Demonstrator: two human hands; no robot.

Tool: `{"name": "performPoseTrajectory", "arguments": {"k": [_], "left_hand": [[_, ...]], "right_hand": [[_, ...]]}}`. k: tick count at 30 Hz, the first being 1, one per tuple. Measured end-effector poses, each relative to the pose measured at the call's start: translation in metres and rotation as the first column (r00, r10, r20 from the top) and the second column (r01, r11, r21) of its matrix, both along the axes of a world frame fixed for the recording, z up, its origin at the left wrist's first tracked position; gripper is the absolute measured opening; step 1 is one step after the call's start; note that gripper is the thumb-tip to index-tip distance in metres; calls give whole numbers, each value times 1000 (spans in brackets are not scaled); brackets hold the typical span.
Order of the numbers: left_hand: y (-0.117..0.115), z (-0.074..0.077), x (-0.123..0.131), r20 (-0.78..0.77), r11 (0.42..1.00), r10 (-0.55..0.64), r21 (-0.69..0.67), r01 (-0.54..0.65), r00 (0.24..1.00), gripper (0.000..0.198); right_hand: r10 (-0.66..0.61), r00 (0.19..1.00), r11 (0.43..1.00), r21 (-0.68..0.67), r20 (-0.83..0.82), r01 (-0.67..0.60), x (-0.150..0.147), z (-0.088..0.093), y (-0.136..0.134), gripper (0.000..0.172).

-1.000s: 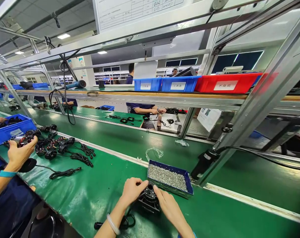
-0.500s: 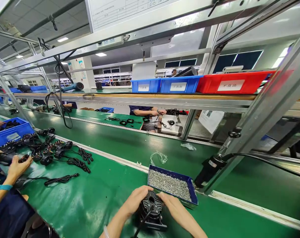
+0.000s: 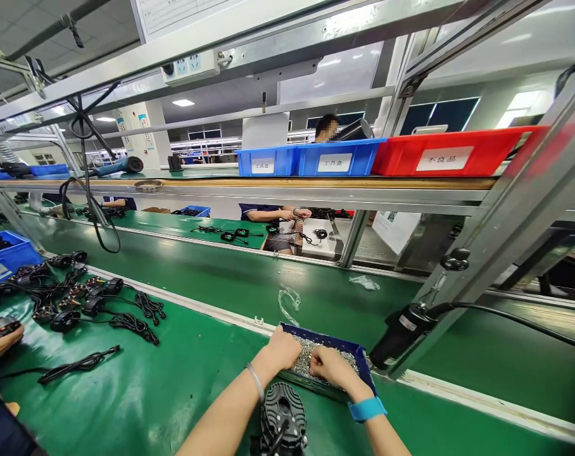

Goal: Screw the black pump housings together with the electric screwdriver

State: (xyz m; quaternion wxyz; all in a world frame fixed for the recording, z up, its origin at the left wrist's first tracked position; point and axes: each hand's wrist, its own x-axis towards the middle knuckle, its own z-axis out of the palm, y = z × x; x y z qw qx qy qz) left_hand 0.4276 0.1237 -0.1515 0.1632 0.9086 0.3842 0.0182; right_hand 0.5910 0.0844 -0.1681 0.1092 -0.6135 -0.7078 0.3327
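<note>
A dark blue box [image 3: 367, 367] full of small silver screws [image 3: 306, 356] stands on the green bench in front of me. At its left end, my left hand [image 3: 284, 350] reaches over the rim with its fingers curled down at the screws. My right hand [image 3: 332, 366] is lower in the box, right of it, fingers bent and pressed together among the screws. What either hand's fingertips hold is hidden. Between my forearms, just below the box, a round black ribbed housing [image 3: 284, 415] with a cable stands on the bench, touched by neither hand.
Right of the box, a black power screwdriver [image 3: 404, 332] hangs by the metal post. Black cabled parts [image 3: 73, 297] lie piled at left, near a co-worker's hand [image 3: 0, 339]. Clear plastic scraps [image 3: 365, 282] lie beyond. Blue bins [image 3: 337, 159] and a red bin [image 3: 439, 155] line the shelf.
Both my hands have let go of the black housing and moved forward into the screw box. The view has shifted slightly right.
</note>
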Motion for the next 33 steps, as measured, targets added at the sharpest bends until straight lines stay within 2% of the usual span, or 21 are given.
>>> {"name": "performPoseTrajectory", "arguments": {"k": [3, 5, 8, 10, 12, 15, 17, 19, 21, 22, 25, 28, 30, 33], "left_hand": [[-3, 6, -8, -23, 1000, 8, -27, -8, 1000, 10], [-6, 12, -15, 21, 999, 22, -40, -22, 1000, 6], [-15, 21, -24, 165, 994, 95, -67, -85, 982, 9], [-23, 27, -32, 285, 979, 197, -101, -175, 938, 12], [-34, 32, -43, 406, 945, 325, -162, -283, 854, 17], [-59, 40, -66, 534, 879, 476, -279, -386, 698, 22], [-79, 46, -84, 599, 833, 552, -373, -409, 580, 25], [-101, 50, -100, 655, 771, 635, -503, -391, 409, 32], [-121, 52, -113, 680, 718, 692, -608, -339, 243, 37], [-131, 52, -117, 687, 709, 699, -630, -317, 197, 37], [-155, 46, -122, 712, 727, 679, -617, -300, 179, 33], [-169, 37, -122, 703, 718, 686, -610, -336, 189, 27], [-174, 33, -122, 711, 743, 654, -539, -396, 259, 17], [-176, 32, -121, 766, 855, 480, -300, -422, 428, 9]], "right_hand": [[-58, 998, 996, 62, -21, 59, 5, -2, -4, 21], [-107, 993, 988, 111, -53, 112, 8, -2, -6, 19], [-191, 972, 961, 175, -135, 213, 11, 4, -11, 15], [-228, 948, 943, 192, -221, 272, 11, 11, -19, 10], [-224, 917, 936, 188, -331, 296, 7, 21, -35, 13], [-166, 868, 943, 183, -468, 279, -6, 37, -73, 27], [-84, 848, 926, 272, -524, 260, -17, 46, -102, 27], [51, 837, 859, 451, -544, 241, -28, 51, -126, 19], [188, 837, 749, 626, -515, 217, -36, 51, -141, 9], [239, 841, 699, 687, -485, 198, -39, 49, -145, 8], [338, 864, 587, 801, -372, 115, -44, 42, -148, 16], [373, 883, 540, 841, -286, 44, -45, 40, -144, 19], [385, 884, 529, 848, -265, 23, -44, 42, -142, 21], [404, 882, 515, 857, -245, 2, -41, 45, -144, 26]]}}
